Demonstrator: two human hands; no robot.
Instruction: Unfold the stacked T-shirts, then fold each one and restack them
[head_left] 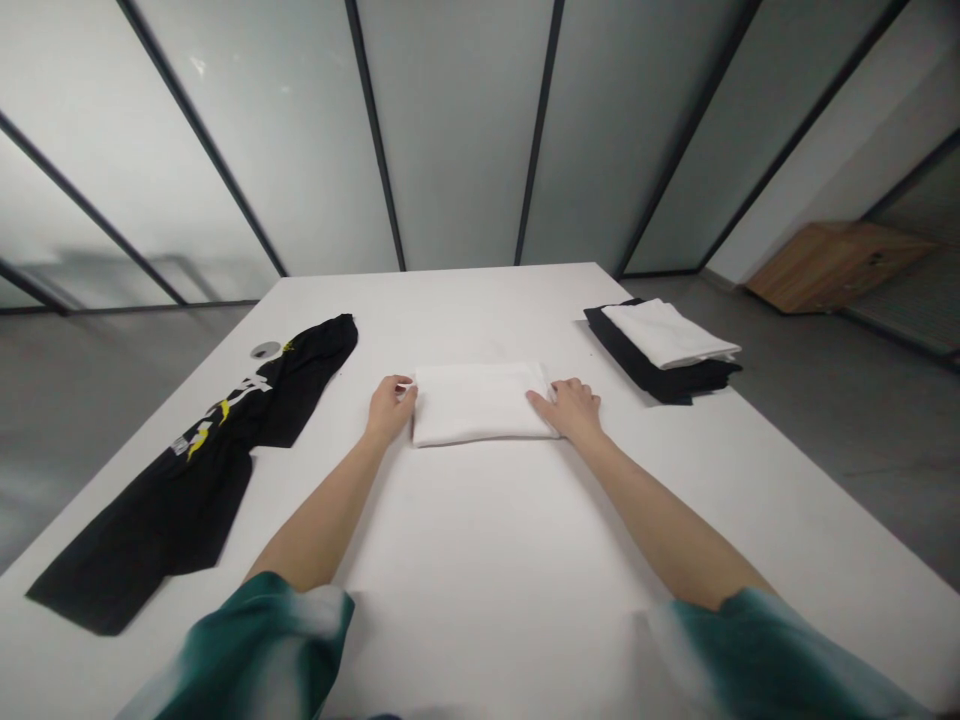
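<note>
A white cloth (480,405), folded into a flat rectangle, lies in the middle of the table. My left hand (391,408) pinches its left edge, thumb and fingers closed together there. On the opposite side, my right hand (574,408) grips the right edge with the thumb lying on top and the fingers behind. The cloth's near edge shows a folded layer; whether it is a shirt cannot be made out.
A black garment (225,440) with yellow and white print is spread along the left of the white table (480,560). A grey disc (265,350) lies beside it. Folded black cloth (637,365) under folded white cloth (667,333) forms a pile at right.
</note>
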